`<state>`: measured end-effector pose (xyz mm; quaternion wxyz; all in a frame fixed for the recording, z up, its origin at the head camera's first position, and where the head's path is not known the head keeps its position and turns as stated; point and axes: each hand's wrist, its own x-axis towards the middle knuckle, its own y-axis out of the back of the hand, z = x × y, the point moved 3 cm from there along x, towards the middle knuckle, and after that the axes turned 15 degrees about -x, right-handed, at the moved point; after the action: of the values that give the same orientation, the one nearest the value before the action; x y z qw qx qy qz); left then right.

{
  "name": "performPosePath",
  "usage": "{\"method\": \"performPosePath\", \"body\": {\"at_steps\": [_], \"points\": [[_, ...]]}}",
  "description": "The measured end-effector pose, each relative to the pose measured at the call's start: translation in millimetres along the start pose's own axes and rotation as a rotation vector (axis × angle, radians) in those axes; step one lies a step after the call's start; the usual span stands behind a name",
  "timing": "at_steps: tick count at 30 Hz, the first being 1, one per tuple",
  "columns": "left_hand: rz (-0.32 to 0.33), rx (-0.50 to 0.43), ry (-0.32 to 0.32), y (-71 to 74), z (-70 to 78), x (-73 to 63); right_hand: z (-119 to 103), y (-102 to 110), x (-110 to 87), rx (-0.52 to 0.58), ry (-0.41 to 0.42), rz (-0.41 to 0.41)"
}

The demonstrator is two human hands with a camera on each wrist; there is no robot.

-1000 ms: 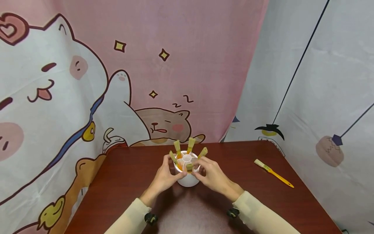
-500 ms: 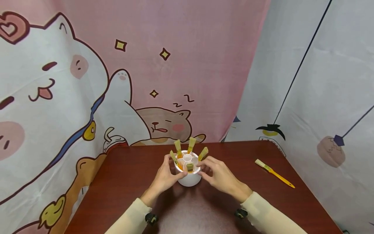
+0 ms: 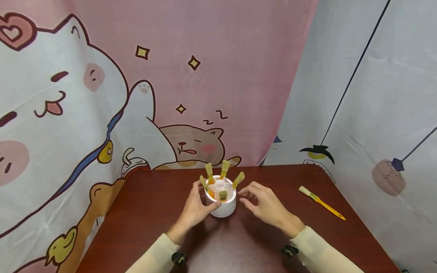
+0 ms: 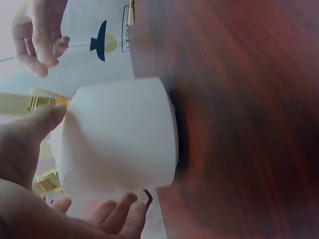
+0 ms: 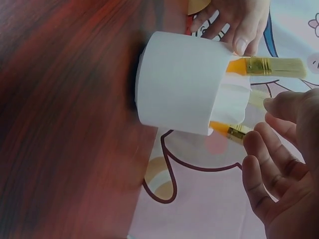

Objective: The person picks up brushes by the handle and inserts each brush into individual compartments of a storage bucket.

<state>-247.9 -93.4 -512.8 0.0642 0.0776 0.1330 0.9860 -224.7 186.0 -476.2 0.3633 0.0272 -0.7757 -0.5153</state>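
A round white divided brush holder (image 3: 222, 209) stands upright on the table, with several flat paintbrushes (image 3: 225, 169) in its compartments, bristles up. My left hand (image 3: 195, 206) holds the holder at its left side, thumb at the near rim and fingers round the far side. Just right of the holder, apart from it, is my right hand (image 3: 268, 204), with loosely bent fingers and nothing in them. In the right wrist view, orange handles show below the metal bands of the brushes (image 5: 274, 67); the lower handles are hidden inside the holder (image 5: 182, 82).
One more paintbrush (image 3: 322, 203), with a yellow handle, lies on the right part of the dark red-brown table (image 3: 153, 197). Printed cloth (image 3: 246, 76) with cartoon animals hangs behind the table and along its sides.
My right hand has drawn away from the holder's rim to the right. My left hand stays at the holder, and the brushes keep their places in it.
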Motion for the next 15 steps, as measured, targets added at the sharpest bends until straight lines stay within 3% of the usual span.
{"method": "performPosePath", "body": {"at_steps": [9,15], "points": [[0.079,0.001,0.012,-9.9,0.3,-8.5,13.6,9.7,-8.6,-0.083,-0.023,0.001],[0.091,0.024,0.008,-9.8,0.3,-8.0,25.3,12.0,-15.8,-0.134,-0.04,0.005]]}}
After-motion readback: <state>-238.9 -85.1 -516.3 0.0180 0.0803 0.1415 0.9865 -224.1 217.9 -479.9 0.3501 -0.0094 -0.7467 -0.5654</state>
